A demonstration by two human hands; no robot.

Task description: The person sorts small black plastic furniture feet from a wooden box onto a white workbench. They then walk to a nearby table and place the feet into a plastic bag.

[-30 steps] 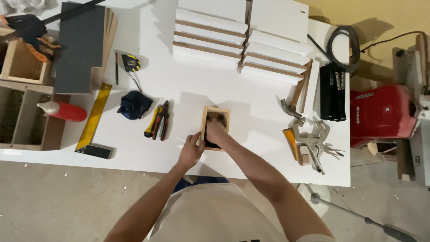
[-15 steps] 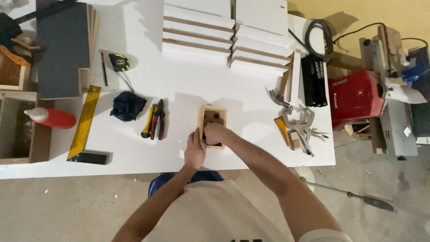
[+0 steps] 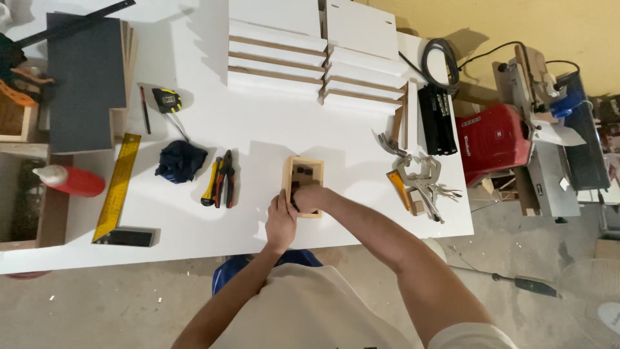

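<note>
Pale wood box (image 3: 303, 174) showing dark pieces inside, possibly black; white table (image 3: 258, 129); yellow square ruler (image 3: 117, 187); red bottle (image 3: 71, 181); red machine (image 3: 494, 139); dark blue cloth (image 3: 181, 160).

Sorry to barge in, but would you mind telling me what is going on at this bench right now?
A person stands at a white worktable with both hands on a small open wooden box holding dark pieces. The left hand steadies the box's near left side, while the right hand reaches into it. Pliers, a dark cloth, a yellow square ruler and locking clamps lie around, untouched.
</note>
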